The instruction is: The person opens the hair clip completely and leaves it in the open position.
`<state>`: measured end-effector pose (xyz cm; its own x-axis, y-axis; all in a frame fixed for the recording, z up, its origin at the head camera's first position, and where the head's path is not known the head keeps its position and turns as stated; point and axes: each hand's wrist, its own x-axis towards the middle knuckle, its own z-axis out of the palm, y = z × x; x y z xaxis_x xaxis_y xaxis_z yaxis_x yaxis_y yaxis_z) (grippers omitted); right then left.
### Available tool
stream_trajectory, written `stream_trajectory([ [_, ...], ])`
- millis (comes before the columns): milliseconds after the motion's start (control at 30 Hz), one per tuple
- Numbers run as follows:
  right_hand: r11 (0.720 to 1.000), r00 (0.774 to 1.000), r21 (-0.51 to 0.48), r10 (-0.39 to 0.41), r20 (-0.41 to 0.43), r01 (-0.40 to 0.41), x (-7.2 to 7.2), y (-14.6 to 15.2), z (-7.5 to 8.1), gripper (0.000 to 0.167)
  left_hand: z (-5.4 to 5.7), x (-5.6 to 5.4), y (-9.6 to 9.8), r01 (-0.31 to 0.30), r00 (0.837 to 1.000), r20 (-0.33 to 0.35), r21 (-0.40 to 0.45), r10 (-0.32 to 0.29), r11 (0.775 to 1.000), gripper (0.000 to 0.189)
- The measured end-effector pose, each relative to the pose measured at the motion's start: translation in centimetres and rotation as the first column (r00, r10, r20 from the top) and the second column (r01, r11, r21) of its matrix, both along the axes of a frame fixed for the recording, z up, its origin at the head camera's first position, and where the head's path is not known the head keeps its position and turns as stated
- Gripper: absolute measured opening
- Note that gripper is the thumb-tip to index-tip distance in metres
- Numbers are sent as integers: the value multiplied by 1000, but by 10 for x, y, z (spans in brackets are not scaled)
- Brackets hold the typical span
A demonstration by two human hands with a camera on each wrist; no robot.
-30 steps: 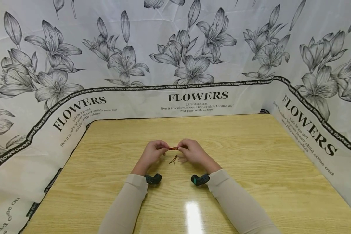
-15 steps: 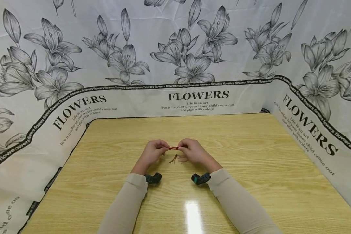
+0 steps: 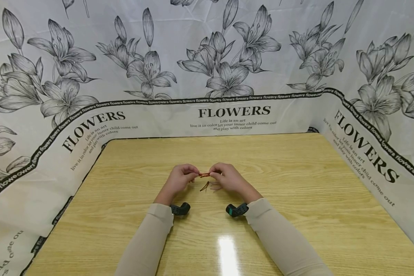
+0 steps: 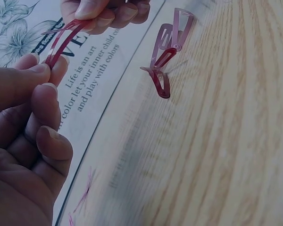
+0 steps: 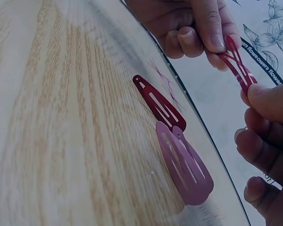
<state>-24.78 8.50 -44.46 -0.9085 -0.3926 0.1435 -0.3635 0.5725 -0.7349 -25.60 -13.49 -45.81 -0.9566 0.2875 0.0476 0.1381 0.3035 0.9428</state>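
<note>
Head view: the red clip (image 3: 204,174) bridges the gap between your left hand (image 3: 183,178) and right hand (image 3: 226,177), long axis side to side, neither of your hands clearly nearer. Left wrist view: you pinch one end in each hand, thumb against fingers. Right wrist view: the clip looks raised above the table (image 5: 61,141); a second red clip (image 5: 159,104) and pink clips (image 5: 185,165) lie there loose, close together.

Loose clips (image 5: 180,123) on table (image 3: 296,214) — cloth (image 3: 172,119) behind
</note>
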Motion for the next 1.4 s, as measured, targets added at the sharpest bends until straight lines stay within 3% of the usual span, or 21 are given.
stream_trajectory([
  [667, 1000, 1000, 25, -6, 2, 6, 1, -1, 1, 14, -1, 0, 1, -21, 999, 30, -9, 22, 1000, 8],
  [1400, 993, 996, 119, 21, -84, -11, -10, -4, -8, 10, -5, -2, 2, -66, 995, -90, -146, 53, 987, 7],
])
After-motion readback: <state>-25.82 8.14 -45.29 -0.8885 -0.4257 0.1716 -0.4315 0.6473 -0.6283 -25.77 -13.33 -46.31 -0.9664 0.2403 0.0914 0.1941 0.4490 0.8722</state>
